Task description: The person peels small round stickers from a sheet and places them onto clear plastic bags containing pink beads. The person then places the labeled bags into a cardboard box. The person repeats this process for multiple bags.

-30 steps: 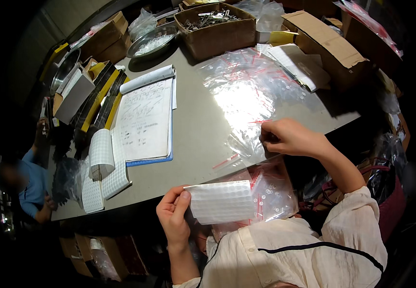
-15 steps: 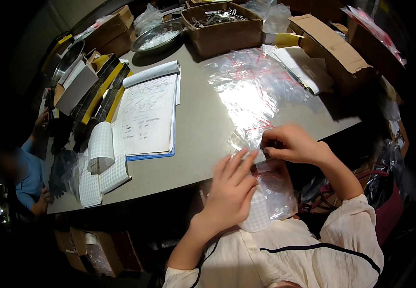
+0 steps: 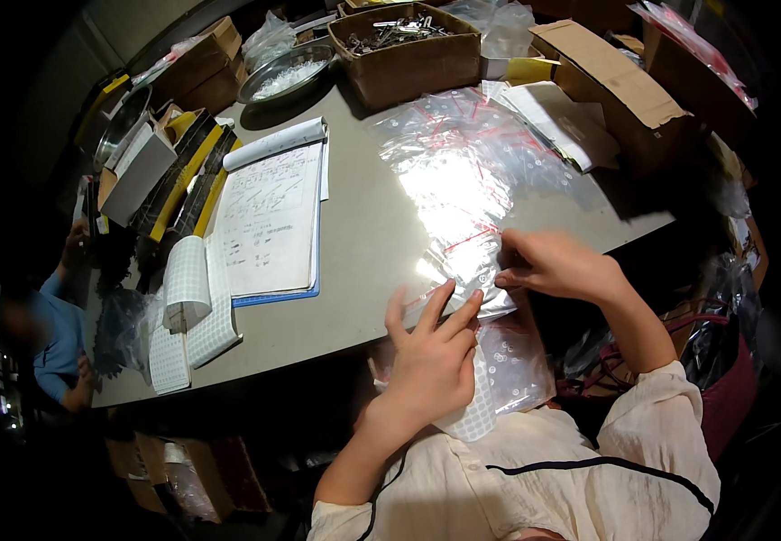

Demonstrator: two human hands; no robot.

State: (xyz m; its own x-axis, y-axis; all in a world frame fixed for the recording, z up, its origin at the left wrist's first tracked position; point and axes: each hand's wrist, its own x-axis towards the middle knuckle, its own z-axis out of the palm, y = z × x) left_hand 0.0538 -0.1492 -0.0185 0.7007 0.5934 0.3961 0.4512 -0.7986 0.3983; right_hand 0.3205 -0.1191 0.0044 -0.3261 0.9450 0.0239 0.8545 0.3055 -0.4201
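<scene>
Hands meet at the near edge of the grey table [image 3: 363, 225], over a spread of clear zip bags [image 3: 463, 171] with red seal strips. The left hand [image 3: 431, 356] is open, fingers spread and pointing up, its fingertips resting on the lowest clear bag [image 3: 463, 270] at the table's edge; beneath its palm lies a white gridded label sheet [image 3: 476, 410], and whether the hand grips that sheet cannot be told. The right hand [image 3: 548, 263] is curled, its fingers pinching the same bag's right edge just beside the left fingertips. Another clear bag [image 3: 517, 370] hangs below the table edge toward the person's lap. Left of the bags lies an open notebook [image 3: 273, 216] with handwriting, and beside it a roll of gridded labels [image 3: 188, 284]. At the far edge stand a cardboard box of metal parts [image 3: 408, 50] and a metal bowl [image 3: 287, 72]. Another person in a blue sleeve [image 3: 52, 338] sits at the far left.
</scene>
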